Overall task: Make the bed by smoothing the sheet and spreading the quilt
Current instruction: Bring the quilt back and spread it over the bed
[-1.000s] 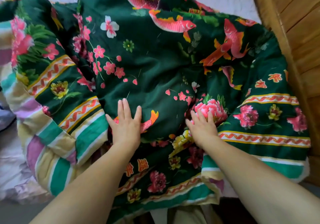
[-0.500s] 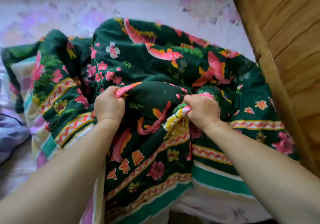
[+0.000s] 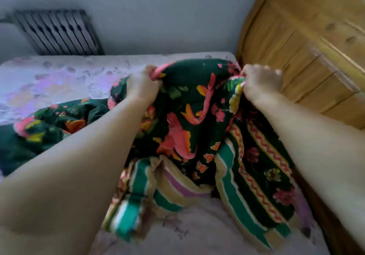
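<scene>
Both hands have hauled the quilt up off the sheet since a moment ago. Nearest, its striped border drags on the bed. Left hand and right hand each clench a bunched fold, so it could spread twisted. Dark green, with pink fish and flowers, crumpled leftward.

- Soft, even daylight; its source seems to lie off frame.
- Motion blur smears the whole view, worst on the wooden headboard and the radiator.
- Wide-angle bending curves the edges and swells the forearms.
- Weak shadow gathers in the quilt folds; no glare.
</scene>
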